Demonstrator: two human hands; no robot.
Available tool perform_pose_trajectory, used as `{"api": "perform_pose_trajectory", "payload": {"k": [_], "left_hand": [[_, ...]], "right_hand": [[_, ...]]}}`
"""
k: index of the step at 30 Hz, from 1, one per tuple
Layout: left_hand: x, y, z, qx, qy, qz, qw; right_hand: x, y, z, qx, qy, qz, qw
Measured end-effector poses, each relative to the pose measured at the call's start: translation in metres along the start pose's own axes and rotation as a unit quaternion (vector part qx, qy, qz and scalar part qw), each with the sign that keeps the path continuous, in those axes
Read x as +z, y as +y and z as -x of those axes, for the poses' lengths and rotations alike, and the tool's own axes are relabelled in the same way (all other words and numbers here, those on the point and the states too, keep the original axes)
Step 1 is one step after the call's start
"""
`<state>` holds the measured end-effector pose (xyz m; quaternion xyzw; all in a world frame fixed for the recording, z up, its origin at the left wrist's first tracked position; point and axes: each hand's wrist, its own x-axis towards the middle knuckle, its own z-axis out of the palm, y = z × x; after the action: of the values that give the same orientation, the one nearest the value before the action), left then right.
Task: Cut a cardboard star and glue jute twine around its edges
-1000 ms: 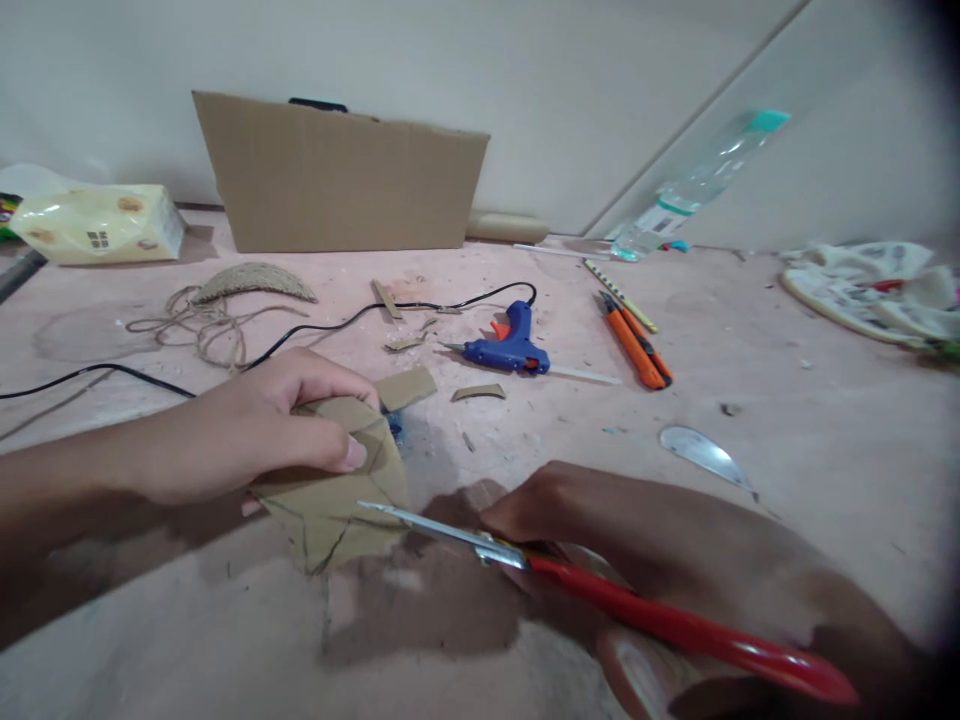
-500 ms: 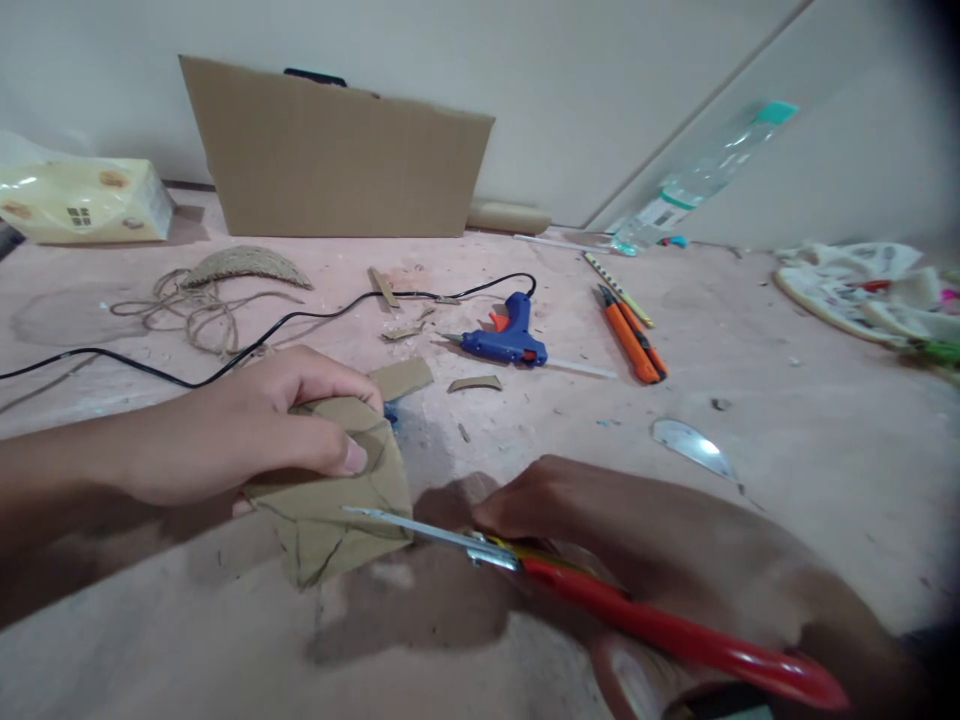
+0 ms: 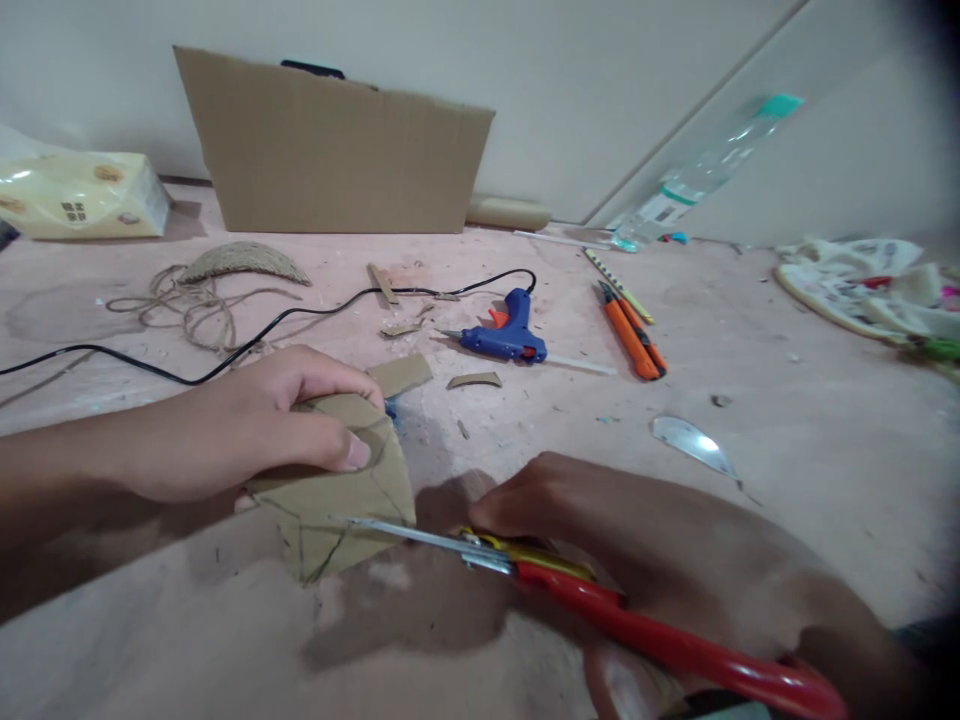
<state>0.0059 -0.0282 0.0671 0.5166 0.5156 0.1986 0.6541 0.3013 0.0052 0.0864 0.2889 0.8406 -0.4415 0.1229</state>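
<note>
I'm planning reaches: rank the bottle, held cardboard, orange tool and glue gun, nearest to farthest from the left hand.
1. Held cardboard, in its grip.
2. Glue gun, ahead, right.
3. Orange tool, farther right.
4. Bottle, far right, by the wall.

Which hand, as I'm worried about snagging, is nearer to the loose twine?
Left. The left hand, on the cardboard piece, is just this side of the twine; the right hand, with the scissors, is farther off to the right.

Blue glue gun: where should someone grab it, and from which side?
Probably by its handle, from above and the right: the glue gun lies on its side, handle pointing away from the person, nozzle facing left, thin glue stick poking out behind.
</note>
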Motion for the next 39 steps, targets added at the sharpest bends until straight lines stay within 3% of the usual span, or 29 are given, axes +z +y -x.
{"api": "perform_pose_trajectory", "payload": {"k": [5, 8, 10, 20, 32, 39], "left_hand": [[-0.004, -0.003, -0.003, 0.004, -0.035, 0.016, 0.999], [-0.006, -0.007, -0.005, 0.000, -0.057, 0.024, 0.998], [-0.007, -0.008, -0.005, 0.001, -0.054, 0.020, 0.998], [-0.009, -0.002, -0.004, 0.001, -0.018, 0.001, 1.000], [-0.022, 0.007, -0.004, 0.096, -0.021, -0.130, 0.987], [-0.015, 0.007, -0.003, 0.076, -0.032, -0.104, 0.991]], "right_hand": [[0.000, 0.003, -0.001, 0.015, 0.013, -0.035, 0.999], [-0.004, 0.006, -0.007, 0.006, -0.034, -0.049, 0.998], [-0.007, 0.007, -0.012, 0.001, -0.063, -0.064, 0.996], [-0.006, -0.005, -0.019, 0.026, -0.063, -0.102, 0.992], [0.000, -0.002, -0.017, 0.045, -0.042, -0.126, 0.990], [0.001, -0.007, -0.018, 0.043, -0.057, -0.093, 0.993]]}}
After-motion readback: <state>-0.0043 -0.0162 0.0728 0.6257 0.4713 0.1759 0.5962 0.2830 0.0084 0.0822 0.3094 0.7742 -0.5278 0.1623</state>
